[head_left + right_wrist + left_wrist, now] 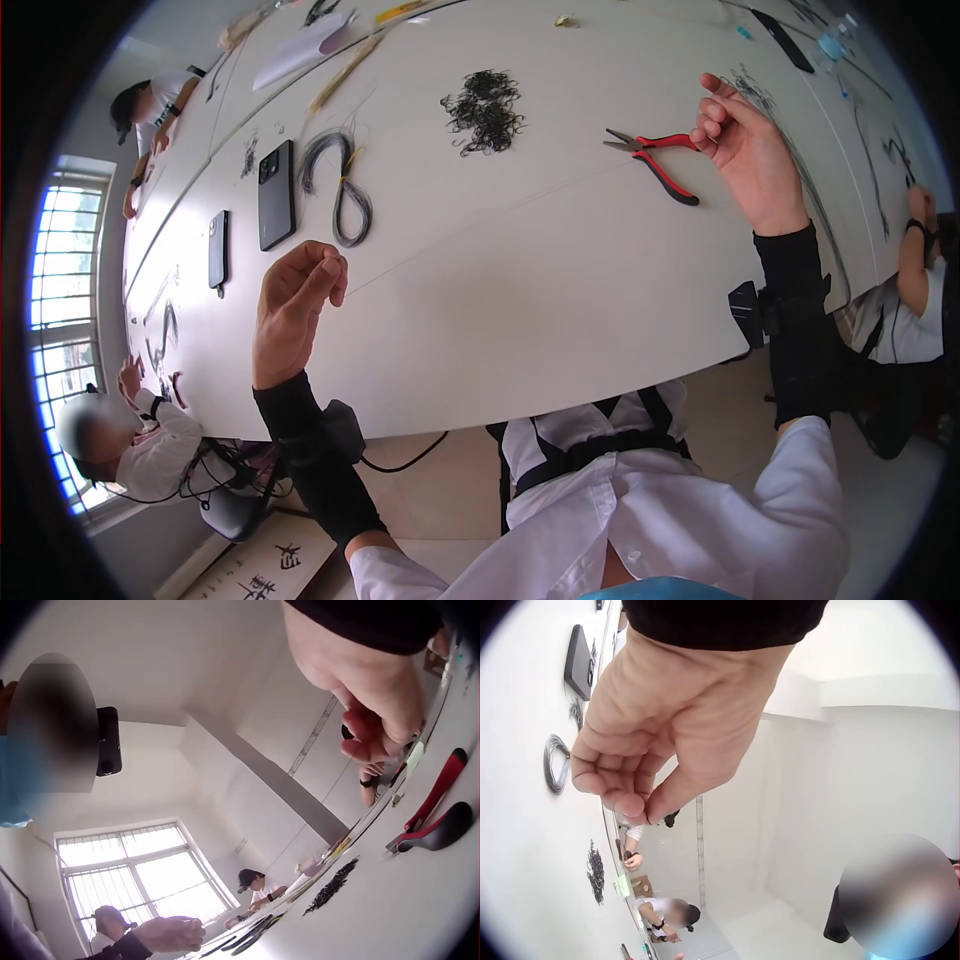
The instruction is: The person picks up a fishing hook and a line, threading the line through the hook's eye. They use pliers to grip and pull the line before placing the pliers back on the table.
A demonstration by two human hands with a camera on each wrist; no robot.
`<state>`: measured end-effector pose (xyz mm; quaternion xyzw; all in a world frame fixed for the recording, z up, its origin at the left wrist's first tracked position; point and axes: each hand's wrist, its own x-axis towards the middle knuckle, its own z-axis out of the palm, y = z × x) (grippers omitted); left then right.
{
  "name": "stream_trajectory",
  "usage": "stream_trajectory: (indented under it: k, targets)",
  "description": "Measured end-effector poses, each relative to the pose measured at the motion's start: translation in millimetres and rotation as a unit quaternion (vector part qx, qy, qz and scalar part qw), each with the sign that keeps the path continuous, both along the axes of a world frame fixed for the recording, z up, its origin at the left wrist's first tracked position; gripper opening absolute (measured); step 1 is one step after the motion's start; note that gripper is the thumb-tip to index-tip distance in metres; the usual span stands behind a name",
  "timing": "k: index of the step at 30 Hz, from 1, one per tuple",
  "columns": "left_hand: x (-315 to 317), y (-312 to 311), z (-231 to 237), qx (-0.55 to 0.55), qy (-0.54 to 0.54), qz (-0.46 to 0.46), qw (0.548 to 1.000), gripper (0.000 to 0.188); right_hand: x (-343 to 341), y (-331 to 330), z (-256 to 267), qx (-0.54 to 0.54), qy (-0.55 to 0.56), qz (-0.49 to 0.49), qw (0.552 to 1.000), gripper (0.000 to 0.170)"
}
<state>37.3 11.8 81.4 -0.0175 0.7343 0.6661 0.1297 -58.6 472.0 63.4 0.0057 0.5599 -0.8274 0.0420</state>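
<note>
My left hand (295,310) pinches the end of a thin strand, which looks like fine wire (430,248), between thumb and fingertips above the front left of the table. From there the strand runs faintly up and right, fading close to the pliers. My right hand (755,165) is raised palm-up with loosely curled fingers, and nothing shows in its palm. Its fingers overlap one handle of the red and black pliers (668,183), which lie on the table. A heap of short dark curled pieces (483,110) sits between the hands, farther back.
Left of the heap lies a bundled coil of grey wire (350,195), beside a large dark phone (276,195) and a smaller phone (219,250). Other people sit around the white table (560,300). A plastic bottle (836,42) and long dark strands are along the right side.
</note>
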Motion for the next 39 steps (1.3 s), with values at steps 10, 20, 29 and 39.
stream_trajectory:
  k: [10,20,29,39]
  targets:
    - [-32.5,118.5,7.0,-0.121,0.208,-0.136,0.961,0.008,39.9,-92.5,28.7,0.178,-0.013,0.258,0.95,0.036]
    - [-51.4,127.7,-16.5,-0.054,0.104,-0.129,0.985,0.014,19.0,-78.2,5.5,0.238,0.035,0.25,0.938,0.035]
    - [-46.2,137.1,-20.8,-0.098,0.117,-0.127,0.98,0.012,27.4,-94.0,-21.8,0.39,0.33,0.151,0.847,0.032]
    - [-44.7,136.7,-28.8,-0.113,0.134,-0.116,0.978,0.013,32.8,-96.9,-15.3,0.355,0.101,0.252,0.895,0.015]
